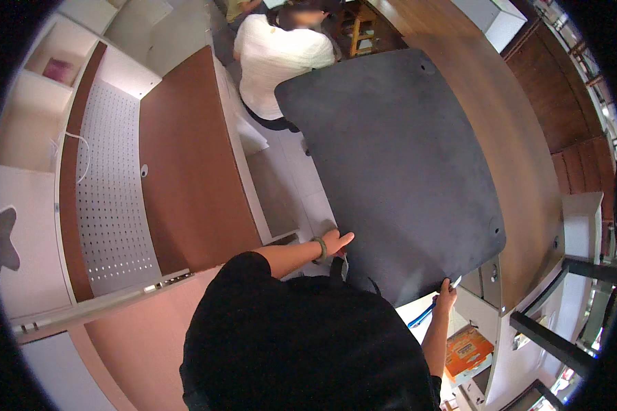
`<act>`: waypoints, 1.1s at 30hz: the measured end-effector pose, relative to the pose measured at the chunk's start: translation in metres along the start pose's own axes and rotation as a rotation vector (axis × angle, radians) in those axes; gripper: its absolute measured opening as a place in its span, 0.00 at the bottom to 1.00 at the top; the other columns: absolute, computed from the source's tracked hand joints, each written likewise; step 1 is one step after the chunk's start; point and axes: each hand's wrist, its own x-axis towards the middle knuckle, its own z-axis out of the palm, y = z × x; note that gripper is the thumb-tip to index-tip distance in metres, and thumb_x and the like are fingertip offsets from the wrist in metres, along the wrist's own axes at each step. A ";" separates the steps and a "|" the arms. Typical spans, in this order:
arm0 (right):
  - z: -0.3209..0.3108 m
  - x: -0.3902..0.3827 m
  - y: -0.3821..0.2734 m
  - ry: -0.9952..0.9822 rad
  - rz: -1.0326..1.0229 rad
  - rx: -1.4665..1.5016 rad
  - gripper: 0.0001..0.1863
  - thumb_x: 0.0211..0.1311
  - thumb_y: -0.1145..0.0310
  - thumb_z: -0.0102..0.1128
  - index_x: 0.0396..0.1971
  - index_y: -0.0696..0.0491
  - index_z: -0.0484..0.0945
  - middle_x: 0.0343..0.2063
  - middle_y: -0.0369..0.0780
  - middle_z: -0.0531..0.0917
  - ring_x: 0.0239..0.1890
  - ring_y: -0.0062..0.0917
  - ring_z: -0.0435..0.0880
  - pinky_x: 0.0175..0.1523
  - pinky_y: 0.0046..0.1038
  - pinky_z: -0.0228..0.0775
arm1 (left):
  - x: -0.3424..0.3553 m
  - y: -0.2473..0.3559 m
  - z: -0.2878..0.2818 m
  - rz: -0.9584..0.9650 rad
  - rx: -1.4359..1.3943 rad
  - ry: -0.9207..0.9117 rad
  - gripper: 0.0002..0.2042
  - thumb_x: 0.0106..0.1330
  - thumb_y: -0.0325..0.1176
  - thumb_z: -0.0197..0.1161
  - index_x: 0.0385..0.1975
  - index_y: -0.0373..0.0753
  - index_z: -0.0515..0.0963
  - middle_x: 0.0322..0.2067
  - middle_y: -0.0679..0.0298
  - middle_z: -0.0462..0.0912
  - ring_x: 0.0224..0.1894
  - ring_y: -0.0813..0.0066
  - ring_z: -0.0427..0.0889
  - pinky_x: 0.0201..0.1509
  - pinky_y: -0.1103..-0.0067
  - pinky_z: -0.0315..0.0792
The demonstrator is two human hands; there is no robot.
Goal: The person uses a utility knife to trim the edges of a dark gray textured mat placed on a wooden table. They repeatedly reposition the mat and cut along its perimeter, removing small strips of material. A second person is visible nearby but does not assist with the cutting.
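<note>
A large dark grey board (397, 164) with rounded corners and small holes near its edges, shaped like a desk top, stretches away from my body. My left hand (334, 243), with a green band at the wrist, grips its left edge near me, thumb on top and the other fingers mostly hidden below. Closed around the near right edge is my right hand (447, 297), with a small white piece showing at its fingertips. A blue strap-like thing (422, 314) hangs beside that hand. At the far left corner a person in a white top (277, 58) bends close to the board; their hands are hidden.
To the left stands a desk with a brown top (185, 164) and a perforated white panel (113, 185). A long wooden counter (521, 164) runs along the right. An orange box (469, 352) sits low on a shelf, with a pale floor (301, 171) between the furniture.
</note>
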 end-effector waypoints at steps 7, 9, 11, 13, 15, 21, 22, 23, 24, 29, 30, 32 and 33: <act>-0.042 -0.010 -0.013 -0.136 0.082 -0.164 0.22 0.59 0.51 0.64 0.29 0.55 0.69 0.10 0.37 0.69 0.06 0.22 0.67 0.10 0.25 0.58 | 0.014 0.002 -0.039 0.037 -0.146 0.276 0.28 0.64 0.60 0.54 0.26 0.35 0.76 0.20 0.60 0.79 0.20 0.73 0.78 0.24 0.76 0.70; -0.046 -0.012 -0.040 -0.201 0.134 -0.165 0.24 0.59 0.48 0.64 0.33 0.55 0.68 0.12 0.35 0.68 0.07 0.20 0.66 0.12 0.24 0.59 | 0.034 0.016 -0.089 0.036 -0.186 0.337 0.25 0.66 0.56 0.53 0.25 0.36 0.76 0.18 0.63 0.77 0.17 0.74 0.75 0.23 0.77 0.70; -0.036 -0.011 -0.078 -0.206 0.177 -0.241 0.27 0.60 0.41 0.59 0.36 0.53 0.68 0.13 0.33 0.66 0.09 0.20 0.66 0.13 0.23 0.60 | 0.063 0.032 -0.145 0.062 -0.240 0.449 0.24 0.66 0.56 0.54 0.26 0.37 0.76 0.18 0.64 0.78 0.17 0.75 0.75 0.24 0.78 0.70; -0.010 -0.003 -0.128 -0.146 0.249 -0.306 0.25 0.63 0.39 0.51 0.37 0.49 0.67 0.13 0.32 0.65 0.09 0.19 0.64 0.14 0.23 0.58 | 0.100 0.049 -0.201 0.073 -0.389 0.591 0.21 0.64 0.53 0.59 0.26 0.37 0.76 0.20 0.64 0.78 0.20 0.76 0.78 0.24 0.78 0.72; 0.027 -0.007 -0.179 -0.345 0.151 -0.206 0.18 0.68 0.46 0.48 0.35 0.48 0.67 0.17 0.33 0.67 0.13 0.18 0.66 0.18 0.22 0.60 | 0.135 0.062 -0.262 0.118 -0.529 0.738 0.19 0.61 0.50 0.64 0.25 0.37 0.76 0.21 0.64 0.77 0.22 0.76 0.79 0.23 0.78 0.72; 0.254 -0.032 -0.314 -0.611 -0.101 -0.413 0.08 0.68 0.60 0.52 0.37 0.49 0.71 0.19 0.31 0.68 0.20 0.15 0.68 0.24 0.22 0.64 | 0.191 0.074 -0.400 0.266 -0.574 0.875 0.21 0.62 0.51 0.64 0.30 0.35 0.76 0.23 0.65 0.79 0.21 0.78 0.80 0.23 0.81 0.73; 0.297 -0.038 -0.331 -0.676 -0.160 -0.442 0.08 0.68 0.62 0.52 0.36 0.51 0.73 0.20 0.32 0.69 0.22 0.16 0.70 0.27 0.23 0.66 | 0.192 0.073 -0.415 0.301 -0.566 0.830 0.21 0.62 0.52 0.64 0.31 0.35 0.77 0.24 0.65 0.80 0.22 0.78 0.80 0.23 0.82 0.72; 0.338 -0.044 -0.345 -0.807 -0.262 -0.411 0.09 0.68 0.63 0.52 0.36 0.53 0.74 0.22 0.33 0.71 0.25 0.16 0.72 0.29 0.24 0.67 | 0.192 0.071 -0.425 0.297 -0.569 0.839 0.22 0.62 0.52 0.63 0.29 0.34 0.77 0.22 0.64 0.79 0.20 0.78 0.80 0.22 0.83 0.72; 0.380 -0.050 -0.354 -0.793 -0.410 -0.569 0.09 0.67 0.63 0.53 0.36 0.54 0.75 0.23 0.36 0.74 0.26 0.21 0.75 0.31 0.27 0.69 | 0.190 0.068 -0.432 0.295 -0.570 0.799 0.21 0.63 0.51 0.63 0.29 0.34 0.77 0.22 0.64 0.80 0.20 0.78 0.80 0.22 0.83 0.72; 0.540 -0.080 -0.355 -0.871 -0.882 -0.810 0.11 0.64 0.59 0.55 0.38 0.50 0.77 0.31 0.47 0.82 0.36 0.45 0.81 0.39 0.40 0.71 | 0.180 0.040 -0.422 0.275 -0.835 0.623 0.20 0.67 0.47 0.60 0.29 0.31 0.76 0.22 0.61 0.80 0.20 0.76 0.79 0.24 0.80 0.76; 0.564 -0.084 -0.352 -0.843 -0.909 -0.849 0.11 0.64 0.58 0.55 0.38 0.50 0.76 0.31 0.47 0.82 0.36 0.45 0.81 0.39 0.41 0.71 | 0.177 0.031 -0.417 0.253 -0.846 0.636 0.19 0.68 0.47 0.58 0.30 0.32 0.76 0.22 0.61 0.80 0.21 0.77 0.79 0.25 0.81 0.76; 0.606 -0.091 -0.345 -0.823 -0.986 -0.849 0.11 0.63 0.58 0.56 0.36 0.50 0.74 0.30 0.47 0.82 0.36 0.46 0.81 0.38 0.42 0.71 | 0.167 0.012 -0.413 0.248 -0.892 0.634 0.18 0.70 0.46 0.55 0.32 0.34 0.77 0.24 0.62 0.81 0.23 0.78 0.79 0.26 0.82 0.76; 0.625 -0.092 -0.344 -0.811 -1.016 -0.845 0.12 0.63 0.57 0.57 0.35 0.50 0.74 0.30 0.47 0.82 0.35 0.46 0.81 0.38 0.43 0.71 | 0.161 0.002 -0.410 0.267 -0.888 0.627 0.16 0.70 0.44 0.55 0.36 0.35 0.76 0.28 0.62 0.81 0.28 0.79 0.79 0.31 0.83 0.75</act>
